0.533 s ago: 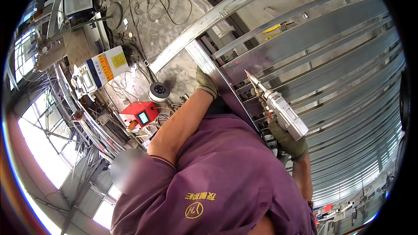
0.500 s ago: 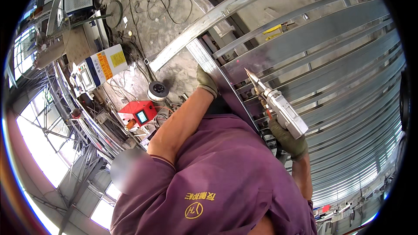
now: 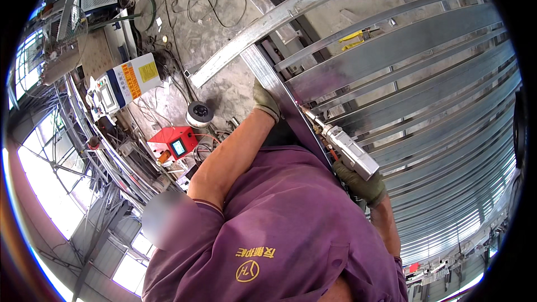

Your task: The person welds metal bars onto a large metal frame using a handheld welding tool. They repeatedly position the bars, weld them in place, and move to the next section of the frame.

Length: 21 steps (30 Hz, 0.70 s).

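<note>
Head view shows a grey, box-bodied handheld torch (image 3: 351, 148) between the two hands, just ahead of the right one, its slim copper-coloured nozzle aimed toward the left. The tip is close to the inner edge of a metal end bar (image 3: 263, 66); whether they touch cannot be told. Gloved, the right hand (image 3: 361, 183) is closed around the torch's rear underside, though the grip itself is mostly hidden. The torch looks rigid and moderately heavy, so the handle behind the body seems the place to hold, keeping fingers off the nozzle. The left hand (image 3: 265, 100), gloved too, rests against the outer side of the end bar; its fingers are partly hidden, so how far they close cannot be told. The bar looks stiff and smooth, perhaps slippery; its outer side offers a hold away from the tip. Beyond the right hand spread long metal slats (image 3: 391, 51); ahead of the left lies a curved-looking rail (image 3: 268, 27). Left of the left hand are a wire spool (image 3: 199, 113), a red box (image 3: 162, 135) and, farther out, a white cabinet (image 3: 134, 81).
</note>
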Each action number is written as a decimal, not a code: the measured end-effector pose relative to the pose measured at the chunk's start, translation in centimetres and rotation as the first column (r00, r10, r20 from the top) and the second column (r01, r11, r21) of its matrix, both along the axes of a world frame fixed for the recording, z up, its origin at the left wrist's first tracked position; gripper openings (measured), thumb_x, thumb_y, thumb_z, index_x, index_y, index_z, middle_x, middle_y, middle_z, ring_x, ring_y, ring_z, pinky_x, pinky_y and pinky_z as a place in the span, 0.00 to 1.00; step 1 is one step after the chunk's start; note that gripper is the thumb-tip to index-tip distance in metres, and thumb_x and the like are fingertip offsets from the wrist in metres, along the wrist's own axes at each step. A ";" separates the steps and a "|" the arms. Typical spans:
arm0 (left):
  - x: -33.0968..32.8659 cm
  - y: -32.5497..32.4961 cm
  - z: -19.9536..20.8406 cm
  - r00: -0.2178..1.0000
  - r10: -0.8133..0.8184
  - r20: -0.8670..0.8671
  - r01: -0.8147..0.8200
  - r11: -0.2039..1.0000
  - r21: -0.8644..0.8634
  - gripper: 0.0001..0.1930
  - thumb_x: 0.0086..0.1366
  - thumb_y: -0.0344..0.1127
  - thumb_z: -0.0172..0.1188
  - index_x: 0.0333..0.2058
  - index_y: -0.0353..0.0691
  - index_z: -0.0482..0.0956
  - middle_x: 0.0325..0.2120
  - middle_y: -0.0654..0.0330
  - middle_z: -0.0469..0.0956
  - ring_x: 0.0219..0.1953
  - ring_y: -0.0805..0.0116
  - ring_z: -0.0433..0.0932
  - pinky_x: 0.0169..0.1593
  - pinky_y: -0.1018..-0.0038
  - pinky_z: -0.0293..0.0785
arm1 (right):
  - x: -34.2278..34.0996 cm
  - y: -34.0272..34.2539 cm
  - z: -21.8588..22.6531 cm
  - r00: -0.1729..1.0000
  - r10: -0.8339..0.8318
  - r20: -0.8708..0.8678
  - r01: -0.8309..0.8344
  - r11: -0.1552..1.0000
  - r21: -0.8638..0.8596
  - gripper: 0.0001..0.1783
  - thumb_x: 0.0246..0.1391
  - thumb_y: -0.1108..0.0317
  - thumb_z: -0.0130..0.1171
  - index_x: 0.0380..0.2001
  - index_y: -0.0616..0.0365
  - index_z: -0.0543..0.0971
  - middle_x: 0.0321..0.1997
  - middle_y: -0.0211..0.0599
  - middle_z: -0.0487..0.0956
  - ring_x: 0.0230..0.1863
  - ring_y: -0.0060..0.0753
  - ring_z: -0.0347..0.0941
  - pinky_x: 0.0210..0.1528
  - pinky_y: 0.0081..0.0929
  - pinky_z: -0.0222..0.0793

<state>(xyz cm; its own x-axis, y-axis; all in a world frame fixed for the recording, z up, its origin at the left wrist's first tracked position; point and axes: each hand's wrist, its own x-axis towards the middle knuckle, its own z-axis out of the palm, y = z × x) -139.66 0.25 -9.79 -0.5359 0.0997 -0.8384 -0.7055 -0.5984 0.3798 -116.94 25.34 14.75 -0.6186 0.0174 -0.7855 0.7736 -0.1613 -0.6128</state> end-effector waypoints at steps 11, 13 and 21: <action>0.0 0.6 1.0 1.000 -0.008 0.019 0.008 1.000 0.018 0.34 0.76 0.63 0.42 0.60 0.41 0.81 0.57 0.48 0.83 0.60 0.40 0.80 0.68 0.37 0.73 | 0.3 -0.4 -0.6 0.999 -0.009 -0.036 0.011 0.999 0.053 0.25 0.62 0.60 0.77 0.59 0.61 0.85 0.49 0.42 0.90 0.49 0.29 0.87 0.51 0.31 0.83; 0.0 0.2 0.5 1.000 -0.027 0.014 0.026 0.999 0.035 0.34 0.77 0.62 0.42 0.60 0.40 0.81 0.58 0.48 0.83 0.60 0.40 0.80 0.68 0.37 0.73 | 0.5 -0.4 -0.8 0.997 0.001 -0.073 0.004 0.998 0.060 0.25 0.62 0.60 0.77 0.58 0.61 0.85 0.49 0.42 0.91 0.49 0.30 0.87 0.51 0.31 0.83; 0.0 0.6 2.8 1.000 -0.023 0.019 0.019 0.979 0.201 0.31 0.77 0.62 0.49 0.60 0.42 0.80 0.53 0.49 0.83 0.51 0.43 0.83 0.59 0.38 0.80 | 0.7 -0.7 -1.2 0.993 0.020 -0.119 -0.007 0.994 0.109 0.24 0.60 0.61 0.78 0.56 0.61 0.86 0.47 0.45 0.90 0.47 0.37 0.89 0.50 0.33 0.85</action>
